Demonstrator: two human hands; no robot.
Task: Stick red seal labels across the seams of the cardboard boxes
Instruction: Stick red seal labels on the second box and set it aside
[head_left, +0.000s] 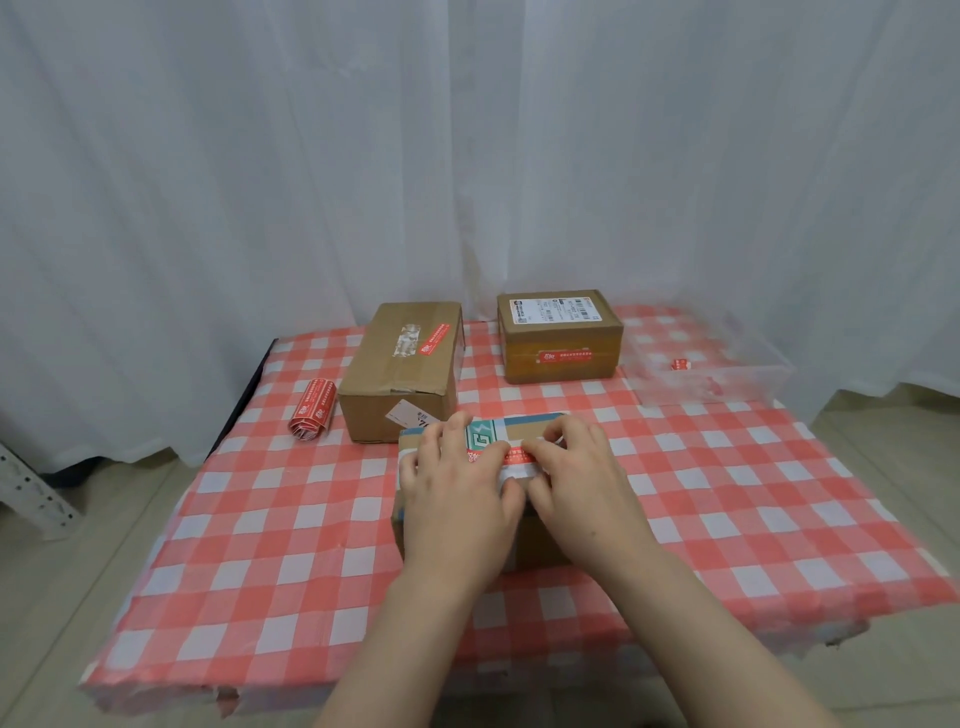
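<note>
The near box (524, 427) sits at table centre, mostly covered by both hands; only its far strip shows, printed with a teal, G-like emblem. The red seal label (511, 455) lies across its top, its white lettering too small to read. The left hand (457, 493) lies flat, fingers pressing the label's left end. The right hand (576, 478) curls over the right end and pinches it, with white backing showing between the thumbs.

At 11 o'clock a brown box (400, 374) bears a slanted red seal (434, 340) and a torn white tag. At 1 o'clock a second box (558, 338) carries a barcoded shipping label (553, 309), unreadable, and a front seal (563, 356). The label roll (310, 410) lies at 9 o'clock. A clear tray (727, 379), hard to make out, is at 2 o'clock.
</note>
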